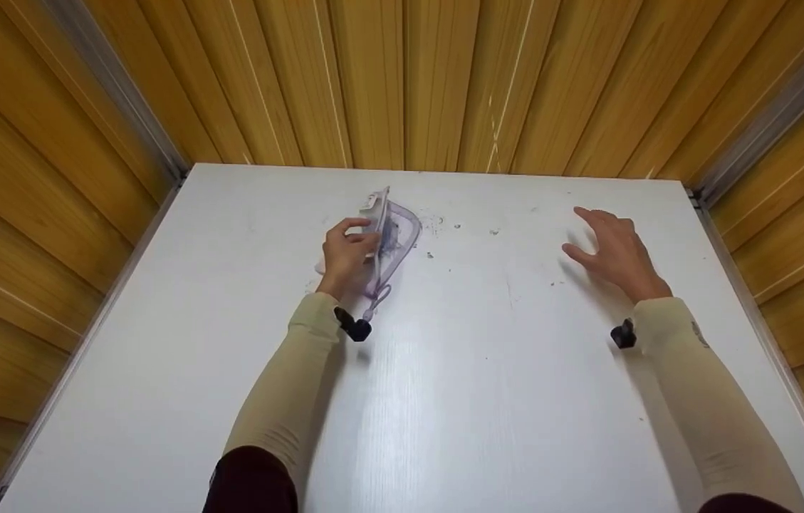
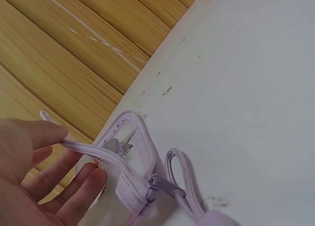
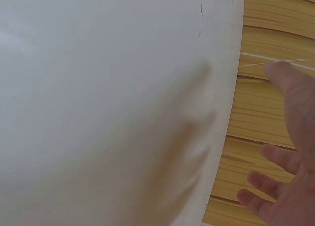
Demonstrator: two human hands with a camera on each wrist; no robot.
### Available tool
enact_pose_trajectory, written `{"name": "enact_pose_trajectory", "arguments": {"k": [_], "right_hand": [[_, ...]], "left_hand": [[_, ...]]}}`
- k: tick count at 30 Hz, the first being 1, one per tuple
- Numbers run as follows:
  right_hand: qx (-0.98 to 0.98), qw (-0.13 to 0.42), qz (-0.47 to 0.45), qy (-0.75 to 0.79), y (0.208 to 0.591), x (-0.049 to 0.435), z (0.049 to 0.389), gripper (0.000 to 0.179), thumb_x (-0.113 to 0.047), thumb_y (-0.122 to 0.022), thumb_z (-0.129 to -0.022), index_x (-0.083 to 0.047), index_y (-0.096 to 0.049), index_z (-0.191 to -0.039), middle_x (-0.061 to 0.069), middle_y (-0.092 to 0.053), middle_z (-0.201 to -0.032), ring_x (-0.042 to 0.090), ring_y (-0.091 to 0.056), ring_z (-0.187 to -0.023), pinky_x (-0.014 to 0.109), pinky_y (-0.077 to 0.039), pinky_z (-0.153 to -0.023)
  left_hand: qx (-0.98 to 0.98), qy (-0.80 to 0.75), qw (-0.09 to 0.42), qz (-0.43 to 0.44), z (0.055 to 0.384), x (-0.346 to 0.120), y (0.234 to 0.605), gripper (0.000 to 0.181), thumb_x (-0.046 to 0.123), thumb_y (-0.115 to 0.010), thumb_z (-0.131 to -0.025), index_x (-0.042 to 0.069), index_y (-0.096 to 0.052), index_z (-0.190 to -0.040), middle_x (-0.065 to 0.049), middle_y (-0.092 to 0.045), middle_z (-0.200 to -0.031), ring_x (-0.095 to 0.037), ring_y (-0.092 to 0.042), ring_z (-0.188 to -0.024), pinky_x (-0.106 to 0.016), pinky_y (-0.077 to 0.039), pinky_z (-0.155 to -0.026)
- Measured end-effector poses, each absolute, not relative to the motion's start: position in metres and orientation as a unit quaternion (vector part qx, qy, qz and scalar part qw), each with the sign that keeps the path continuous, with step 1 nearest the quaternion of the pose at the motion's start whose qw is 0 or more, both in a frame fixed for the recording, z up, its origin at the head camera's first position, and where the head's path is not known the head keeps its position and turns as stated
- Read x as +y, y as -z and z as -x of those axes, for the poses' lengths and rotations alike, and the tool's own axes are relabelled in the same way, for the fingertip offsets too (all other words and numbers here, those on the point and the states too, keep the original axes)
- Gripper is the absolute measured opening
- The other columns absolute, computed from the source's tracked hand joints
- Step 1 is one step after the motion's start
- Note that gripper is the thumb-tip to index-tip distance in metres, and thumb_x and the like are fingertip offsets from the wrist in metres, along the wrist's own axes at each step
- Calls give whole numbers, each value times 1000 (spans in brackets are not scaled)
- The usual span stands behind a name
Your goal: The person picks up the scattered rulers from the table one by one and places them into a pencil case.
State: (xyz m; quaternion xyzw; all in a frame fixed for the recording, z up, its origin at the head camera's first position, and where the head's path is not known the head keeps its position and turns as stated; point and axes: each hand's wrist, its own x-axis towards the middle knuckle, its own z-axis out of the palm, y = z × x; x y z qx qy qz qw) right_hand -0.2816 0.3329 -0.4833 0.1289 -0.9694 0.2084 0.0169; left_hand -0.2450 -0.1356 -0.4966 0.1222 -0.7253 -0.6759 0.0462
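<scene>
A see-through zip pouch (image 1: 393, 246) with pale lilac trim stands half open towards the back of the white table, left of centre. My left hand (image 1: 347, 256) pinches the upper edge of its raised side between thumb and fingers. In the left wrist view the lilac zip edge (image 2: 106, 154) runs from my fingertips to a zip pull (image 2: 165, 185) with a looped strap (image 2: 186, 174). Something greyish (image 2: 127, 143) shows through the pouch; its kind is unclear. My right hand (image 1: 615, 249) hovers over the table's right side, fingers spread, holding nothing.
The white table (image 1: 430, 399) bears small dark scuffs (image 1: 494, 231) right of the pouch. Wood-patterned panels (image 1: 437, 85) close off the back and both sides, with grey metal posts (image 1: 117, 78) at the corners.
</scene>
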Motion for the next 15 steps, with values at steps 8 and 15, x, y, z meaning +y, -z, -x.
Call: {"name": "enact_pose_trajectory", "arguments": {"k": [8,15], "right_hand": [[-971,11,-127,-204,486,336,279,80,-47,-69,-97,-19,-33,-162,21,-36,-160,49,-30,-141,66,-27,-114],[-970,13,-127,-207,485,336,276,79,-47,-69,-96,-18,-34,-161,22,-37,-158,51,-30,-139,66,-26,-114]], "left_hand": [[-712,691,55,-113,246,-134,498,47,11,-80,-90,0,-61,-131,-15,-77,-98,-41,-73,-91,-44,-62,-74],[-704,700,81,-87,243,-137,498,40,8,-79,-90,2,-64,-127,-20,-76,-99,-46,-72,-89,-48,-61,-74]]}}
